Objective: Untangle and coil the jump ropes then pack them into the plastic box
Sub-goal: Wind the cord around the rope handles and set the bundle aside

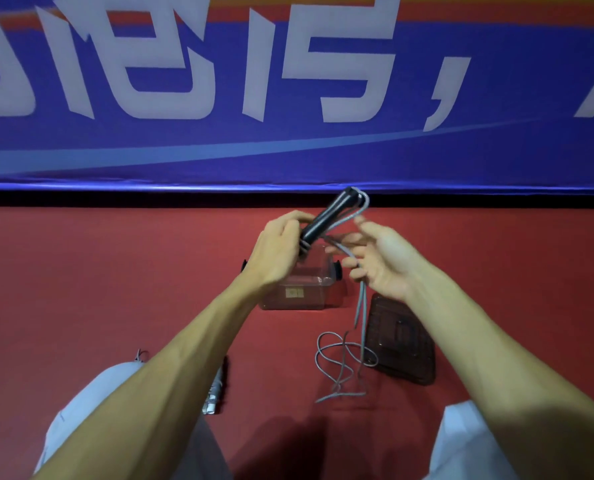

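My left hand (281, 247) grips the black jump rope handles (330, 216), held together and tilted up to the right above the box. Grey rope (359, 313) loops over the handles' top end, runs through the curled fingers of my right hand (378, 261), and hangs down to a loose tangle on the red floor (344, 365). The clear plastic box (302, 289) stands on the floor under my hands, partly hidden by my left wrist. Its dark lid (401, 344) lies flat to the right of the box.
A second jump rope handle with silver bands (216, 389) lies on the floor by my left forearm. My knees in light trousers (91, 410) fill the lower corners. A blue banner wall (288, 98) closes off the far side.
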### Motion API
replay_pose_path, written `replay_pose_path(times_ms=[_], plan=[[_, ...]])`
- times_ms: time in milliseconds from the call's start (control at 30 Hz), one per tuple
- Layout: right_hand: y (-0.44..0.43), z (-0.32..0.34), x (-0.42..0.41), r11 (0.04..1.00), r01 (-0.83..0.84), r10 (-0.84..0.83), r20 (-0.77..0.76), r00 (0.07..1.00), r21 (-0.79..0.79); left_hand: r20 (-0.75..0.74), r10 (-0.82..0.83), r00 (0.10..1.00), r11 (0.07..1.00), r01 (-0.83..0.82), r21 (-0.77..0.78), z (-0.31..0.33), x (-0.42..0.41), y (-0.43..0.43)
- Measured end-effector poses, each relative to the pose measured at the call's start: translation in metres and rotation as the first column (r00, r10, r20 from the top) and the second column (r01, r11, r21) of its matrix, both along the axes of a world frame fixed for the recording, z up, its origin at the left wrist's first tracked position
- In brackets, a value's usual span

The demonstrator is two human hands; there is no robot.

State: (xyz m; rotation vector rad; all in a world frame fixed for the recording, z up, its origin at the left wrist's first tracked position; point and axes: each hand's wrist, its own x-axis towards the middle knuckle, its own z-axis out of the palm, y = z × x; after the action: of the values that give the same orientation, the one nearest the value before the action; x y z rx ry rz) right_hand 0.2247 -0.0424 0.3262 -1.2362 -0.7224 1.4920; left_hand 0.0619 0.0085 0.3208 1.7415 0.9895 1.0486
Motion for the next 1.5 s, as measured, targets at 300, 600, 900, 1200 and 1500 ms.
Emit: replay_pose_path(times_ms=[300, 600, 900, 1200, 1500], plan=[[-0.020, -0.005, -0.030, 0.891, -0.438, 0.376, 0.735, 0.564, -0.120, -0.307, 0.273, 0.911, 0.960, -0.278, 0.029, -0.010, -0.007, 0.022], [-0.022, -0.007, -0.018, 0.876, -0.448, -0.221, 0.974, -0.047, 0.177, -0.704, 0.196, 0.683, 0.980, -0.106, 0.171, -0.023, -0.004, 0.009], [-0.014, -0.018, -0.002, 0.910, -0.249, -0.237, 0.909, 0.343, 0.331, -0.734, 0.136, 0.665, 0.960, 0.095, 0.264, -0.010, -0.005, -0.020], [-0.025, -0.019, -0.006, 0.925, -0.193, -0.217, 0.872, 0.438, 0.327, -0.631, 0.115, 0.767, 0.953, 0.093, 0.288, -0.022, -0.013, -0.039], [-0.032, -0.017, -0.001, 0.982, -0.146, -0.066, 0.946, 0.319, 0.118, -0.641, -0.141, 0.755, 0.957, 0.269, 0.106, -0.055, -0.003, -0.070]])
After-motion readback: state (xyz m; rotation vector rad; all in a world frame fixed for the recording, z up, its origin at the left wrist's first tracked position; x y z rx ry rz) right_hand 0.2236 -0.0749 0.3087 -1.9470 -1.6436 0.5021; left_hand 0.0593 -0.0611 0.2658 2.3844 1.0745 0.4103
